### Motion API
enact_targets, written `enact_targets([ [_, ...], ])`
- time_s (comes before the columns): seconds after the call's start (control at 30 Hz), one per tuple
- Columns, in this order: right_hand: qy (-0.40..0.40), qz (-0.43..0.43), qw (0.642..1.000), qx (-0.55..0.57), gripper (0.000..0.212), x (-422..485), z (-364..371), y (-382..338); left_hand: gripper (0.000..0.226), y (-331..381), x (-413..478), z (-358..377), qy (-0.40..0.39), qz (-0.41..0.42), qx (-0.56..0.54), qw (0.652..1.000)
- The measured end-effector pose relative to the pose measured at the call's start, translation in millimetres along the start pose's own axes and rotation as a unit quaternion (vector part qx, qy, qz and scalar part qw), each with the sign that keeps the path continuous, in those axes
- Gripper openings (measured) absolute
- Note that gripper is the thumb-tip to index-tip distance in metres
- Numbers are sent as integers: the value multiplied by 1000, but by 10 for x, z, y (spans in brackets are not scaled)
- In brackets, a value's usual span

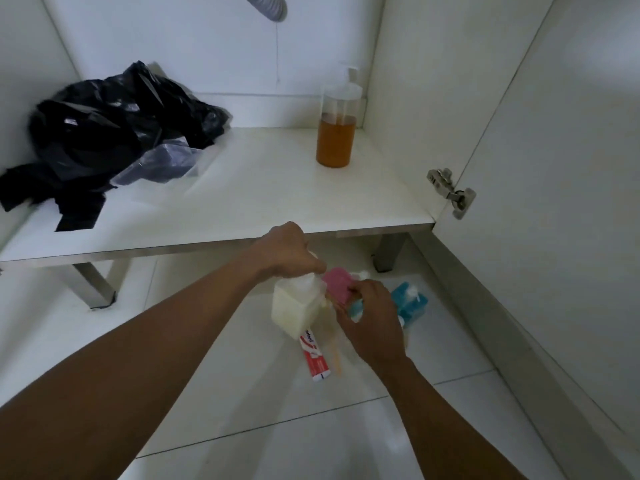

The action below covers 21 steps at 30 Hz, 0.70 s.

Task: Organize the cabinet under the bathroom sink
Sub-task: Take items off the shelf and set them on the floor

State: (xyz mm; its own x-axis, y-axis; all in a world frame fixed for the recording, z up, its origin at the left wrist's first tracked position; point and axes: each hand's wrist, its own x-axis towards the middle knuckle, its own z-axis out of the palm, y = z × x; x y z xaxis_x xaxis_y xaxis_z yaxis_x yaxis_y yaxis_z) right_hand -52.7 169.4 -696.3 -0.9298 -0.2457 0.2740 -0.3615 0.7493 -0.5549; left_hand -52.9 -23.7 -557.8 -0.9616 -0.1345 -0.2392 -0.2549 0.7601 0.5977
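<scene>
On the tiled floor [242, 393] just in front of the open cabinet stands a square bottle of cream liquid [294, 311]. The left hand [289, 251] curls closed around its top. Beside it, the right hand [374, 323] pinches a flat pink item [337, 284] between fingertips and thumb. A blue pump bottle [410, 303] and a red toothpaste tube [313, 355] lie close by. Above, the white cabinet shelf [259, 195] holds an amber pump bottle [336, 133] at the right and crumpled black plastic bags [114, 129] at the left
</scene>
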Motion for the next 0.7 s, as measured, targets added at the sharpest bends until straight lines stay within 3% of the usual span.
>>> enact_targets([
  [0.17, -96, 52, 994, -3, 15, 414, 416, -310, 46, -393, 59, 33, 74, -52, -36, 995],
  [0.37, -123, 128, 984, 6, 26, 586, 788, -286, 30, -761, 122, 139, 121, -83, -150, 978],
  [0.7, -151, 144, 978, 17, 31, 566, 1156, -139, 26, -986, 286, 302, 108, -126, -246, 955],
])
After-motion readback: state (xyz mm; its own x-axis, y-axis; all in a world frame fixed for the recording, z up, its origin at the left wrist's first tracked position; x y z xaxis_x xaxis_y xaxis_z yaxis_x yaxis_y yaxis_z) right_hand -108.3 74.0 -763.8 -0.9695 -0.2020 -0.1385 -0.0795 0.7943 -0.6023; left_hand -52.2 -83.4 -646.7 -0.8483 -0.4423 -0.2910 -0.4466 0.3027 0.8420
